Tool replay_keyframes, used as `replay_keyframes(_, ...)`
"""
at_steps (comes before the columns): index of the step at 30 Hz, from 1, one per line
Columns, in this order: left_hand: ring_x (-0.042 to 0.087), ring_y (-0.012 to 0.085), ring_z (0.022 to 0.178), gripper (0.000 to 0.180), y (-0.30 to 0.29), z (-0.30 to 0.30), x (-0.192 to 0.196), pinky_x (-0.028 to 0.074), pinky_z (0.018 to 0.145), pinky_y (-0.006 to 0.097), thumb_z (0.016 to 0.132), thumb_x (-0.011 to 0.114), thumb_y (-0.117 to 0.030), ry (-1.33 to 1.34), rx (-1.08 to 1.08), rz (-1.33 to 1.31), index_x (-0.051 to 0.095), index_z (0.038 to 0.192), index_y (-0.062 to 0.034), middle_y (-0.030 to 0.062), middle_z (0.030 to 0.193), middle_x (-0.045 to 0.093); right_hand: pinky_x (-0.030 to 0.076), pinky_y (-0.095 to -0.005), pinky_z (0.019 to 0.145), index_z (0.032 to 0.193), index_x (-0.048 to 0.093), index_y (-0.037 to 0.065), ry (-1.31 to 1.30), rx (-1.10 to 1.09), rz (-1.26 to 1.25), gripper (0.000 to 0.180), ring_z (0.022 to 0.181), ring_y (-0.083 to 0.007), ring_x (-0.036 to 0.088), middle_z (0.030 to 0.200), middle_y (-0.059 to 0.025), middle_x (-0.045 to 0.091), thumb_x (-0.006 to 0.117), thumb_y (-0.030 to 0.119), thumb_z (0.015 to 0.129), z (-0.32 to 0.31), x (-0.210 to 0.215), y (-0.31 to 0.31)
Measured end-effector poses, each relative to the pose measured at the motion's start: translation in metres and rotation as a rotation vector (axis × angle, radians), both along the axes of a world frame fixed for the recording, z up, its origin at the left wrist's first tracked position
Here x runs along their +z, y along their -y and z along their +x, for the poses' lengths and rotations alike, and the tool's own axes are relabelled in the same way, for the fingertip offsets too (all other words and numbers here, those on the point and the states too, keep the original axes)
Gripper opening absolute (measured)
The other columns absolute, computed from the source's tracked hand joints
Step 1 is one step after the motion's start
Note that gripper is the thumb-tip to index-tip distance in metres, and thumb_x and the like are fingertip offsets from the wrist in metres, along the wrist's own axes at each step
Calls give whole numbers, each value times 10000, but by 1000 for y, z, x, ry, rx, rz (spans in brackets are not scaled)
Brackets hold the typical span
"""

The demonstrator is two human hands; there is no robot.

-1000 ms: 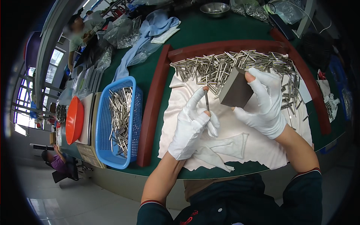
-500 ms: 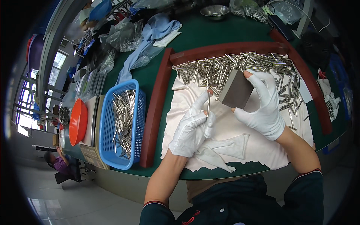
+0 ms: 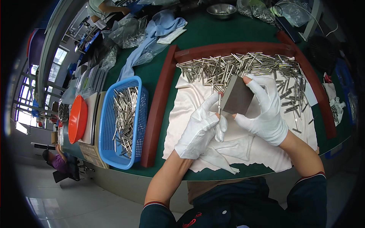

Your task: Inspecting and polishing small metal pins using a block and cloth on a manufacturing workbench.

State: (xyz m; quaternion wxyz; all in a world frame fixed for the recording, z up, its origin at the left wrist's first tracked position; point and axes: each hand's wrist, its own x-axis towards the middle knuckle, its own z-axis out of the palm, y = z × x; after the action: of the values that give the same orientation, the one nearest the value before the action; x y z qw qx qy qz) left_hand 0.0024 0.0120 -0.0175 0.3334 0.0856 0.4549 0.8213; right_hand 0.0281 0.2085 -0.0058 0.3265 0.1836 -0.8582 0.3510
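My left hand point(image 3: 197, 133), in a white glove with bare fingertips, pinches a slim shiny metal pin point(image 3: 219, 102) upright between thumb and forefinger. Close to the pin's right is a dark grey-brown rectangular block point(image 3: 239, 97). My gloved right hand point(image 3: 268, 117) grips this block between its thumb below and a finger above, holding it tilted over the cloth. Whether pin and block touch, I cannot tell. Beyond the hands lies a heap of similar metal pins point(image 3: 243, 62) on the pale pink cloth point(image 3: 180, 125).
Dark red bars point(image 3: 159, 110) frame the cloth on three sides. Left of them stands a blue plastic basket point(image 3: 142, 114) holding many pins, beside a red-orange bowl point(image 3: 78, 119). A crumpled white cloth piece point(image 3: 232, 150) lies near my left wrist. A metal bowl point(image 3: 221, 10) sits far back.
My left hand has shifted right with the pin, bringing it nearer the block. The block tilts slightly differently in my right hand. At the far upper left, another person shows more.
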Motion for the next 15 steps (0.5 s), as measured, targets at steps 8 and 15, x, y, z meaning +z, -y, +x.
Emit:
replay_keyframes(8,584,143,518,615,1,4,6,470,500,234,897,536,-132,-23,-1,-81,241,1427,-31,120,699,612,443,-363,809,1269,458,14,-27,-41,150,779,965,-275,505,1099,-141,468,744,69,547,5,0,1)
replay_keyframes(15,580,135,520,641,-1,4,10,484,493,243,867,540,-133,107,18,89,240,1418,-2,114,697,610,399,-395,890,1327,386,38,-316,-73,362,845,1072,-309,451,1189,-167,442,774,133,583,8,-7,-3)
